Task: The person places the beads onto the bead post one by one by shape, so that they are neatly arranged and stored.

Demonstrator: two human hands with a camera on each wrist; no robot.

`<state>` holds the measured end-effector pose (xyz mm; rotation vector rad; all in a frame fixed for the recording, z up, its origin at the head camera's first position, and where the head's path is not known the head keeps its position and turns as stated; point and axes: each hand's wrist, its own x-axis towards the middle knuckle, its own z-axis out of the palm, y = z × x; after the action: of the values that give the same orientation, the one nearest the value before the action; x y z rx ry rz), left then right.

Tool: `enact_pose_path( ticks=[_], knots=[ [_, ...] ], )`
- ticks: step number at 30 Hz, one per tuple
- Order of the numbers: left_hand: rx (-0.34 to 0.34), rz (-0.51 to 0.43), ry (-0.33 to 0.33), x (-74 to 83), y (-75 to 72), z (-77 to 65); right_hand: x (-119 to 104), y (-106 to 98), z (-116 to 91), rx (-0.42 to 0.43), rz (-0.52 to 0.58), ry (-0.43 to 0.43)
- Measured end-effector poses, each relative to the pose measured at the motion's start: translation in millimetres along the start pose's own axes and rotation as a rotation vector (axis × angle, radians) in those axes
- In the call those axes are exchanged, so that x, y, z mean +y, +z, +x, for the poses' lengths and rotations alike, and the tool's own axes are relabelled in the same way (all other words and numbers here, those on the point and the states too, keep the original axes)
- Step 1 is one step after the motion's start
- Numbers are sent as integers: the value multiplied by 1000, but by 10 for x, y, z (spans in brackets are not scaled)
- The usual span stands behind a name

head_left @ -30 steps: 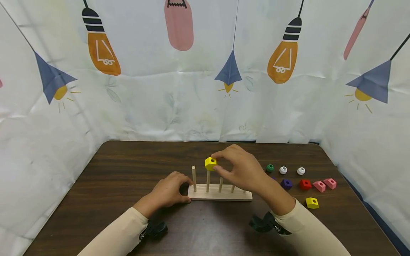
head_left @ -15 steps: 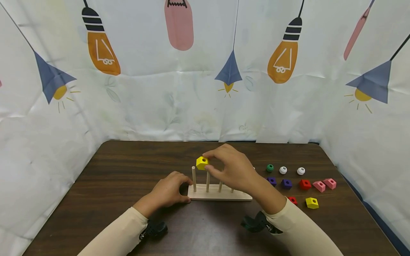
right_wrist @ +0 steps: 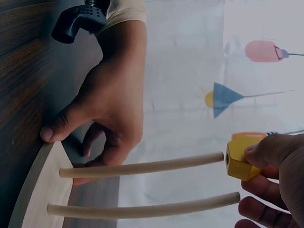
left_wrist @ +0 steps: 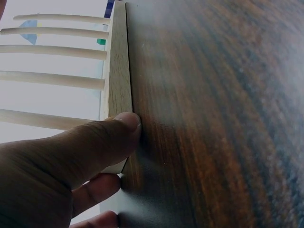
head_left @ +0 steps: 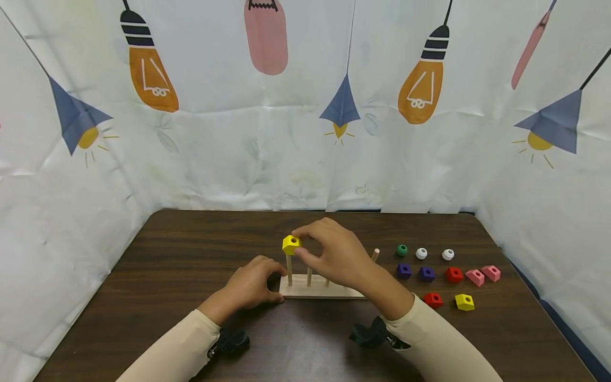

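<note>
My right hand (head_left: pixel 331 252) pinches a yellow wooden bead (head_left: pixel 291 245) with a hole through it. In the head view the bead sits right over the top of the leftmost peg (head_left: pixel 289 269); in the right wrist view its hole faces the peg's tip (right_wrist: pixel 219 157), very close. My left hand (head_left: pixel 255 282) grips the left end of the pale wooden peg board (head_left: pixel 305 291), thumb on the front edge in the left wrist view (left_wrist: pixel 124 124). Several upright pegs stand along the board, bare where they show; the right hand hides part of them in the head view.
Right of the board lie a green bead (head_left: pixel 402 250), white beads (head_left: pixel 421 253), purple beads (head_left: pixel 403 271), red beads (head_left: pixel 454 275), pink beads (head_left: pixel 474 277) and another yellow bead (head_left: pixel 464 302). They rest on a dark wooden table (head_left: pixel 191 249) before a printed white curtain (head_left: pixel 215 159).
My right hand has carried the yellow bead left, from above the second peg to above the leftmost peg. The left hand has stayed on the board's end.
</note>
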<state>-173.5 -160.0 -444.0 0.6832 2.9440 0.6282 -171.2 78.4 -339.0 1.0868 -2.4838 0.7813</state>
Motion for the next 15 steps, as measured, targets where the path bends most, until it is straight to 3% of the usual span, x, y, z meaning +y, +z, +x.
enact_pose_path(
  ticks=[9,15],
  knots=[
    [9,-1,11,-4,-9,-1,-51,58,17,-31,112,60],
    [3,-10,2,-1,-12,2,-100,87,28,-47,114,88]
  ],
)
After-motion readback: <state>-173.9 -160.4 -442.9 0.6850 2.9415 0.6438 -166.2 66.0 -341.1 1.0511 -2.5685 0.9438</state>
